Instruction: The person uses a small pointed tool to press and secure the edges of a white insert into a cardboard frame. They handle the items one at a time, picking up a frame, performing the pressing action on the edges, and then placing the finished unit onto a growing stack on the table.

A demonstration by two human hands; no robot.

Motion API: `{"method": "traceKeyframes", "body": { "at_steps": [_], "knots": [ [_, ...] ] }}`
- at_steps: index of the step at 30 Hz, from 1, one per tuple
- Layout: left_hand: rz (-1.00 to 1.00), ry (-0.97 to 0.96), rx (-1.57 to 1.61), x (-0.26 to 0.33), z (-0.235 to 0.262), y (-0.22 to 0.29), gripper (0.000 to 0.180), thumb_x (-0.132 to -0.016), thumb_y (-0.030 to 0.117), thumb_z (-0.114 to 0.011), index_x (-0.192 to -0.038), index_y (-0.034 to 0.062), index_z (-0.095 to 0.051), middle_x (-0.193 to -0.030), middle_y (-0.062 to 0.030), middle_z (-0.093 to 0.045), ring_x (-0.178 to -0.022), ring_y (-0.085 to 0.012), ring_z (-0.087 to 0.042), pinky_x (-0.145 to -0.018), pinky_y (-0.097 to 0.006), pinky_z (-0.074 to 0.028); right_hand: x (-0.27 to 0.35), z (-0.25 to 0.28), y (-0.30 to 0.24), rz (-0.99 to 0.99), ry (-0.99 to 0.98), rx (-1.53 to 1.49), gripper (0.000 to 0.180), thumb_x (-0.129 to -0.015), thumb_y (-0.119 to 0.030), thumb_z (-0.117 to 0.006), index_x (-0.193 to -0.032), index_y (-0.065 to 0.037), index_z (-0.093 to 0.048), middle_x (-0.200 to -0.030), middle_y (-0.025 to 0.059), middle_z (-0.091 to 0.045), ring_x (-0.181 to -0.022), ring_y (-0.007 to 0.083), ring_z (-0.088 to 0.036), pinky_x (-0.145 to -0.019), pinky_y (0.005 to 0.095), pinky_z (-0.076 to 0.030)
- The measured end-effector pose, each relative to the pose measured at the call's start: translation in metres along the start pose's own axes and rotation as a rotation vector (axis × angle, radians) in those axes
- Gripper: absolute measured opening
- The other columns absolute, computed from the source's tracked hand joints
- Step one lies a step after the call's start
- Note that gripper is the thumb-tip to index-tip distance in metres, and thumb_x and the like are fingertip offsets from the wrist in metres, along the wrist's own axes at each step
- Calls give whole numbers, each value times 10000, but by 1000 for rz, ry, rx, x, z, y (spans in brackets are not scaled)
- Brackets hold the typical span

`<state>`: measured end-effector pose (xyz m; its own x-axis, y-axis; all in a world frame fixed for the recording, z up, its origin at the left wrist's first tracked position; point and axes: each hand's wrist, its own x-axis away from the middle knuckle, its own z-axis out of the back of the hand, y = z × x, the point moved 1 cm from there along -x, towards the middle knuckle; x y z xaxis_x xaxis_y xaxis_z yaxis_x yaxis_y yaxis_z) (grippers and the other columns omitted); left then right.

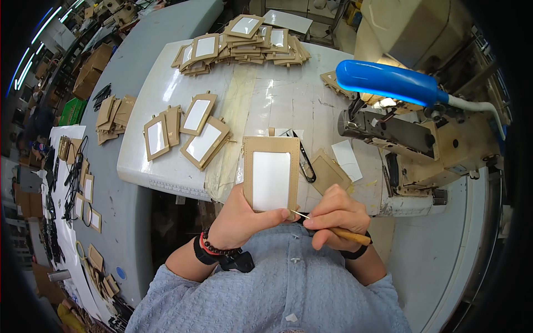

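One beige card holder (272, 145), with a white sheet (270, 180) in its window, is at the near edge of the table (277, 100), pinched between thumb and fingers of the left hand (239, 216); the right hand (338, 211) is closed around one wooden-handled awl (353, 236), its tip at the holder's lower right corner. On the table, to the left, lie at least four other holders (199, 114), but the far pile (244, 47) overlaps too much for counting, and some left fingers are hidden behind the holder.
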<state>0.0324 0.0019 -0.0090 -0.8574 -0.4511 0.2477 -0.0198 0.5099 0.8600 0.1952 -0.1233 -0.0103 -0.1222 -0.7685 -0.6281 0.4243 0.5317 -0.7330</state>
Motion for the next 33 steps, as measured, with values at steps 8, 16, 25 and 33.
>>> {"method": "traceKeyframes", "body": {
  "at_steps": [8,16,25,33],
  "knots": [
    [-20,15,10,1,-1,0,283,-791,-33,-644,-1065,-35,-578,-931,-107,-668,-836,-161,-662,-734,-284,-547,0,0,-1,7,-9,13,303,-707,-344,-779,-842,-80,-716,-782,-1,-639,-698,137,-579,-641,273,-373],
    [-29,-4,-4,0,0,-1,289,-792,-33,-642,-1073,-40,-572,-919,-106,-670,-839,-157,-662,-735,-287,-556,-3,2,-4,46,-42,119,293,-706,-355,-777,-832,-99,-708,-782,-17,-638,-692,128,-571,-639,270,-364],
    [10,-25,-154,-1,3,-2,423,-767,-16,-669,-1164,-34,-524,-1031,-105,-643,-915,-156,-634,-807,-301,-530,-13,5,-19,54,-112,355,242,-687,-294,-807,-777,-107,-682,-747,-29,-628,-680,140,-557,-650,275,-359],
    [-170,4,-390,-4,0,-2,446,-778,19,-674,-1183,-31,-492,-1044,-91,-634,-935,-130,-617,-798,-273,-514,-18,7,-8,-108,-149,238,197,-735,-187,-790,-682,-85,-629,-679,-4,-608,-614,163,-550,-647,294,-373]
  ]
}}
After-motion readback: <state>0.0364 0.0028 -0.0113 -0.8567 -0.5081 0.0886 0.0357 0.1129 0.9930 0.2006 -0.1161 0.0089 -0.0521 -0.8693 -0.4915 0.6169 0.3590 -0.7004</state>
